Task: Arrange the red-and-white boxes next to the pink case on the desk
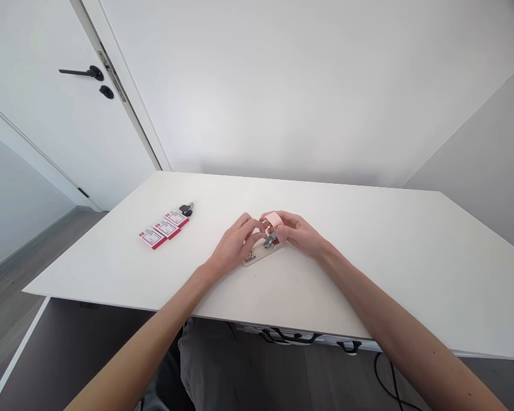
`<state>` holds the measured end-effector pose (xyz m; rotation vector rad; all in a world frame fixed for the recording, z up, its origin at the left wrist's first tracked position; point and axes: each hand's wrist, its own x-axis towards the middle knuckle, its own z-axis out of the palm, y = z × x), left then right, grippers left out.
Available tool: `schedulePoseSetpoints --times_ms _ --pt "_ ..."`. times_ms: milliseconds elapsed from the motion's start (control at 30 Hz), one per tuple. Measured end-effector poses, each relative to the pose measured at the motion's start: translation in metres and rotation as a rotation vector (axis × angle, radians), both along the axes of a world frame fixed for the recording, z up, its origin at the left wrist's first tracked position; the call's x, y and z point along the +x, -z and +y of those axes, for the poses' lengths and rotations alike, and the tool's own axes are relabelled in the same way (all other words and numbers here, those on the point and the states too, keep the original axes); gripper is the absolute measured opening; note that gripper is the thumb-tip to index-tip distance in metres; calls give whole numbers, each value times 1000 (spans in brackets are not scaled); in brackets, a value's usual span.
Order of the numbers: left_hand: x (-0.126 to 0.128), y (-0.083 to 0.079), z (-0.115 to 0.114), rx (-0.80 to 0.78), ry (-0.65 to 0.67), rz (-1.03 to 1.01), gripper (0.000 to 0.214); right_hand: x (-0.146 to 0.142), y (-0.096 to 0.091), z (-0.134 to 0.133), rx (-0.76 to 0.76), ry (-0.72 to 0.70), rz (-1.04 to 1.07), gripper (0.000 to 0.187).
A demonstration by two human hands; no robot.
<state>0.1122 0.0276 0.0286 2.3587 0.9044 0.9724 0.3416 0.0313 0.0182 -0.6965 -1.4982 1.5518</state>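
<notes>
My right hand [297,231] is closed around a small pink stapler [274,220], whose metal end [269,240] points down toward me. My left hand [240,242] is beside it, thumb and fingers bent together close to the stapler's metal part. Whatever those fingertips may pinch is too small to make out. Under both hands lies a narrow beige tray [262,253], partly covered by them. Small shiny metal pieces, seemingly staples [251,256], are in the tray's left end.
Left on the white table [368,257] lie several red-and-white small boxes [167,229] in a slanting row. A black mini stapler [187,209] sits just behind them. The table's front edge runs below my forearms; a black cable [394,377] hangs beneath at right.
</notes>
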Motion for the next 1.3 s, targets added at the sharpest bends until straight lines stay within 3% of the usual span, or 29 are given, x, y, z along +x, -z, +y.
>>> schedulePoseSetpoints --times_ms 133,333,533,867,1033,1167,1300 --pt "-11 0 2 -75 -132 -161 18 1 -1 0 6 21 -39 41" --pt "-39 5 13 -342 -301 -337 25 -5 -8 -8 64 125 -174 40" --pt "-45 7 18 -390 -401 -429 33 -9 -8 -11 132 237 -302 34" --pt "-41 8 15 -408 -439 -389 30 -21 3 -12 434 407 -569 30" --pt "-39 6 12 -401 -461 -314 31 -20 17 -7 528 404 -570 52" --pt "-38 4 9 -419 -416 -273 32 -26 17 -9 607 434 -539 63" --pt "-27 3 -1 -325 -310 -268 28 -36 10 -15 718 491 -508 39"
